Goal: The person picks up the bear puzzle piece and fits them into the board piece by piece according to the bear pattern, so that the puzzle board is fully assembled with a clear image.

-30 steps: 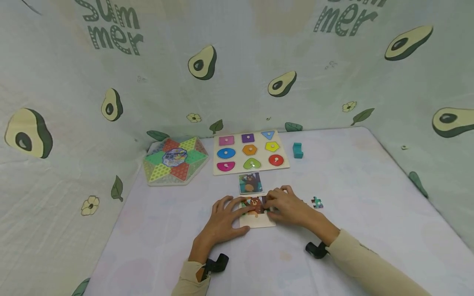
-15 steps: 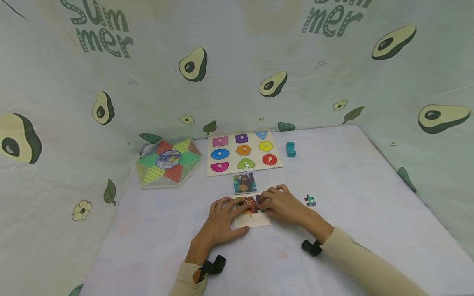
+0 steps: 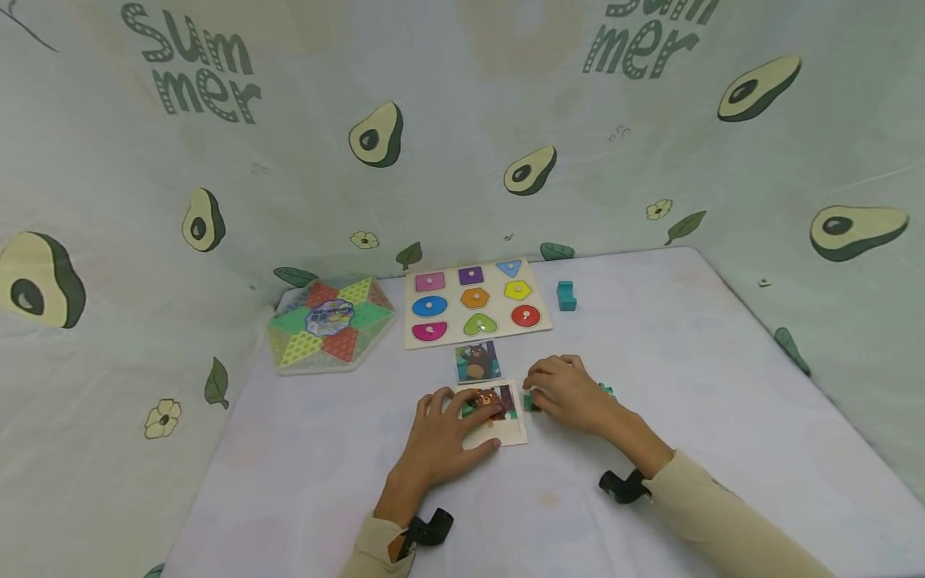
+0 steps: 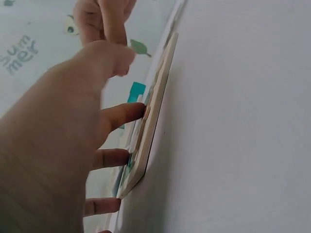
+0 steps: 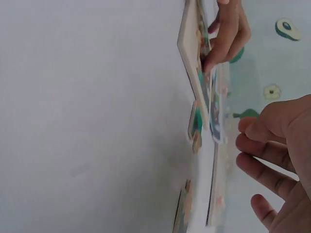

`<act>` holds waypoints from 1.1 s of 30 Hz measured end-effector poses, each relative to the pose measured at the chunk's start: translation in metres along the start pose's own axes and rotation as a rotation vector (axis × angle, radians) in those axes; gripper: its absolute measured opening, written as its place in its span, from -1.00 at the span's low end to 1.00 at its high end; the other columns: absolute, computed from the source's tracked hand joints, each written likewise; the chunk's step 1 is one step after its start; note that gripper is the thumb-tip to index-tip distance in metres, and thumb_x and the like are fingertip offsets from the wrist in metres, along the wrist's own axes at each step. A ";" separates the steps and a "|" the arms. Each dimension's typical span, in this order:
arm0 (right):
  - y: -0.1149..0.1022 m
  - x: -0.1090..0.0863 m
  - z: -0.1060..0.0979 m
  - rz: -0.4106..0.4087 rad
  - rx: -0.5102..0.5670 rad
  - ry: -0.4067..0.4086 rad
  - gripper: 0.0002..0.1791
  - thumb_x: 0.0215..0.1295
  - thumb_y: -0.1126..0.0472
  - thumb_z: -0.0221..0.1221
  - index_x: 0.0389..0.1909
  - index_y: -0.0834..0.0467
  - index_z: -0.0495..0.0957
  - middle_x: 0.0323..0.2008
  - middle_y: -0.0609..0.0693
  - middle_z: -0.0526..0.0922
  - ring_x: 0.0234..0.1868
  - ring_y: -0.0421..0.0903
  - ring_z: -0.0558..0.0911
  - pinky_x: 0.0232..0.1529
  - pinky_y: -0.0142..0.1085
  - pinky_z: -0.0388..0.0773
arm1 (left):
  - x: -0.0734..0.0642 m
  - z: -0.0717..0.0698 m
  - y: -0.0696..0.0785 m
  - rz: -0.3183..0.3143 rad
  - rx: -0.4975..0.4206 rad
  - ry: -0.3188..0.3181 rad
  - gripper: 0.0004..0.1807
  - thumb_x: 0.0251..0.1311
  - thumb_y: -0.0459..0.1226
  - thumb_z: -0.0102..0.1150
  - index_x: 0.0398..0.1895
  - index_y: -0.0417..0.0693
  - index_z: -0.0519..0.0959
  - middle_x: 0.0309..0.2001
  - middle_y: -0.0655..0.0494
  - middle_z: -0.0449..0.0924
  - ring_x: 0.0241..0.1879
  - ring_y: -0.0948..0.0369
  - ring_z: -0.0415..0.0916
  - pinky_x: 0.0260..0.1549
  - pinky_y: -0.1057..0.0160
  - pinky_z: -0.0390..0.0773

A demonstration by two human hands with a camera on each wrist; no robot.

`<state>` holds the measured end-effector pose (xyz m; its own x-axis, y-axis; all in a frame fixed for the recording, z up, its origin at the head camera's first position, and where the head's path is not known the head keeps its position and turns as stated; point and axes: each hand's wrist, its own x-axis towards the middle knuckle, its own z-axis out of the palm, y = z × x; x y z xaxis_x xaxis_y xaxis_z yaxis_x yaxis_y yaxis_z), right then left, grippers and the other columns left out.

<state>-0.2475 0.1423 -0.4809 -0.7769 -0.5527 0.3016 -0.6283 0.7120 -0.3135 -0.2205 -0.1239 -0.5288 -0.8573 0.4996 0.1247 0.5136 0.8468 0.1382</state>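
Note:
My left hand (image 3: 437, 437) rests its fingertips on a small wooden jigsaw board (image 3: 511, 436) with a bear picture in its upper part and bare wood below. In the left wrist view, spread fingers (image 4: 116, 119) touch the board's face. Just right of the board my right hand (image 3: 574, 399) hovers over a green jigsaw piece (image 3: 531, 402). The right wrist view shows its fingers loosely bent, holding nothing, apart from the piece (image 5: 196, 121) lying by the board's edge. Another jigsaw piece (image 3: 606, 389) is partly hidden behind the right hand.
Beyond the board lies a square bear picture (image 3: 478, 362). Farther back is a shape puzzle (image 3: 451, 338) with knobbed coloured shapes. A hexagonal star-patterned game board (image 3: 318, 366) lies at the back left, and a teal block (image 3: 567, 296) at the back right.
My right hand has moved right, off the board's edge, and a green piece now shows beside the board. The left hand stays on the board. The head view has shifted slightly.

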 end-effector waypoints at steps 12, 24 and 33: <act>0.017 -0.016 0.005 0.068 0.001 -0.087 -0.67 0.20 0.14 0.39 -0.01 0.09 0.69 -0.05 -0.09 0.67 0.07 -0.06 0.56 0.16 0.09 0.29 | -0.003 -0.003 -0.005 -0.007 -0.055 -0.012 -0.33 0.23 0.41 -0.09 0.41 0.62 0.35 0.41 0.24 0.25 0.34 0.00 0.11 0.29 -0.20 0.08; 0.013 -0.016 0.015 0.032 -0.026 -0.048 -0.70 0.11 0.21 0.44 -0.11 0.11 0.68 -0.18 -0.11 0.66 -0.05 -0.08 0.58 0.09 0.09 0.34 | -0.007 -0.005 -0.022 0.059 -0.191 -0.047 -0.19 0.16 0.31 0.14 0.50 0.44 0.26 0.46 0.21 0.21 0.40 0.01 0.11 0.31 -0.20 0.12; 0.016 -0.008 0.015 0.036 -0.094 -0.071 -0.71 0.08 0.13 0.40 -0.15 0.07 0.67 -0.27 -0.19 0.63 -0.08 -0.14 0.56 0.19 0.06 0.29 | -0.010 -0.007 -0.030 0.045 -0.246 -0.049 -0.23 0.12 0.28 0.24 0.43 0.35 0.39 0.45 0.27 0.25 0.41 0.08 0.11 0.34 -0.16 0.12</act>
<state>-0.2526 0.1515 -0.5022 -0.8018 -0.5533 0.2257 -0.5961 0.7674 -0.2363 -0.2271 -0.1553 -0.5274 -0.8311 0.5490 0.0890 0.5394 0.7567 0.3695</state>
